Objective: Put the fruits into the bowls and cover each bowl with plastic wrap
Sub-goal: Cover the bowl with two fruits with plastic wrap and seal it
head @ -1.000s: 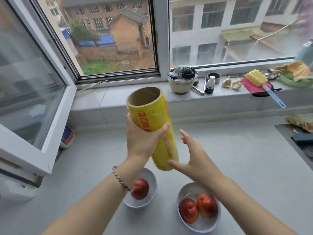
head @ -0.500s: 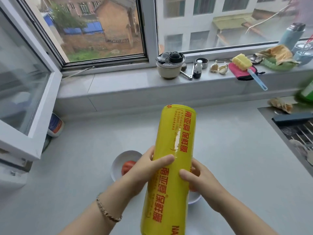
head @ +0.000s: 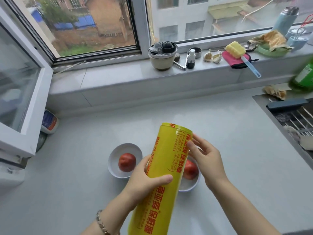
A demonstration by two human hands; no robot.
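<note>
A big yellow roll of plastic wrap [head: 162,170] with red lettering stands tilted above the counter. My left hand [head: 144,182] grips its lower middle from the left. The fingertips of my right hand [head: 205,160] touch its upper right side, near the film's edge. Behind the roll, a white bowl [head: 116,150] on the left holds one red fruit [head: 127,162]. A second white bowl [head: 189,186] on the right, partly hidden by the roll and my right hand, shows one red fruit [head: 190,170].
An open window sash [head: 25,92] juts over the counter's left side. The sill carries a chopper jar [head: 162,55], a small bottle, garlic and a yellow sponge brush [head: 237,50]. A sink with a rack [head: 294,116] lies at the right, a green bottle [head: 303,75] beside it.
The roll has swung from upright to lying lengthwise towards me and tilted. My right hand went from open beside it to touching its upper right side. The view dropped lower.
</note>
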